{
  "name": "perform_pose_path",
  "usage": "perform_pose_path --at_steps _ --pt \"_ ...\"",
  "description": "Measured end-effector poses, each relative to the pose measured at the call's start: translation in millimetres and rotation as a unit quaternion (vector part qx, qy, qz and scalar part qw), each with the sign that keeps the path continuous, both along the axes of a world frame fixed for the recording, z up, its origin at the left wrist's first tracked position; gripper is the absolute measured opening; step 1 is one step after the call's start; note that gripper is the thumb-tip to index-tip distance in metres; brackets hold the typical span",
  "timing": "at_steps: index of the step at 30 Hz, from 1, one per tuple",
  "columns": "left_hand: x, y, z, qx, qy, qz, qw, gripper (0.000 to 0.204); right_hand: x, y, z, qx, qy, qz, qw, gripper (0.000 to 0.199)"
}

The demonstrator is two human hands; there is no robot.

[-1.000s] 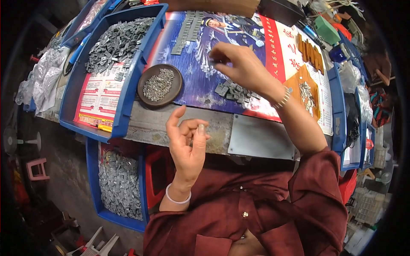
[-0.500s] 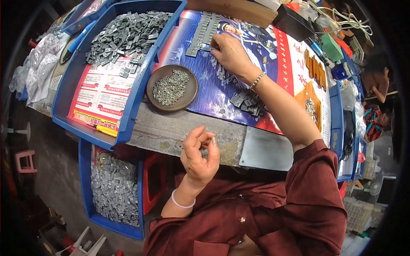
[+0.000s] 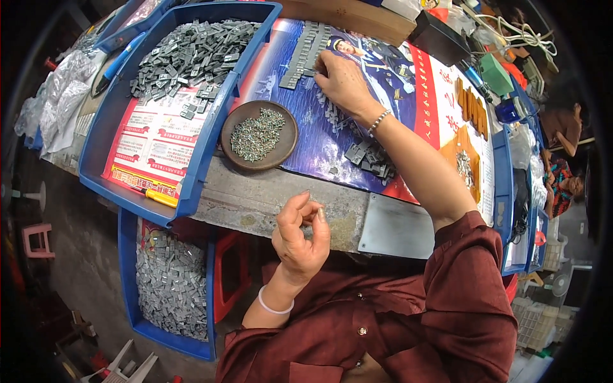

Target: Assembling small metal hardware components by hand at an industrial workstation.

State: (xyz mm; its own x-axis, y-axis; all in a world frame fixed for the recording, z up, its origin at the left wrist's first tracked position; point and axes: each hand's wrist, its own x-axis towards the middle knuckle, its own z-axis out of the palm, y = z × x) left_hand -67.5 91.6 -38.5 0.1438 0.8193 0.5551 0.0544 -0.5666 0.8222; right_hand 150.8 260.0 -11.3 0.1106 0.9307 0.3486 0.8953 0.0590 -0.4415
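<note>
Heads up, your right grip [image 3: 345, 80] is way out at 12 o'clock, fingertips down by the bottom end of the rows of grey pieces [image 3: 306, 51]. Can't tell from here whether you're pinching anything; the back of your hand hides it. That's risk one: if your knuckles drift toward 10 o'clock, you could nudge those neat rows crooked.

Your forearm also passes just beside the loose grey pile [image 3: 369, 161], at about 5 o'clock from that hand. Drag your wrist back low and I reckon you'd scatter some.

Left grip [image 3: 301, 239] is curled, just a narrow gap at the thumb. Nothing visible in it, though something tiny could be tucked away. It's by the front edge of the surface [image 3: 230, 207], so a slip there probably means parts in your lap or on the floor.

Last one: the round dish [image 3: 290, 153] of little metal bits [image 3: 257, 135], at 11 o'clock from your left, is shallow. Catch its rim with a finger and those could go everywhere.
</note>
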Motion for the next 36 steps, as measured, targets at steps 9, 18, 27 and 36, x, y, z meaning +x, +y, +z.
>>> perform_pose_path --at_steps 9,18,27,36 --pt "2 0 1 0.010 0.010 0.001 1.000 0.044 1 0 0 0.014 0.002 -0.012 1.000 0.017" --pt "1 -4 2 -0.026 0.030 0.011 0.999 0.035 41 -95 53 -0.025 0.081 -0.010 0.996 0.019" --pt "3 -8 2 -0.095 0.079 0.008 0.992 0.031 93 -182 29 -0.080 0.073 -0.018 0.994 0.022" --pt "-7 1 -4 -0.081 0.114 0.059 0.988 0.028 70 -146 10 -0.045 -0.129 0.004 0.991 0.007"
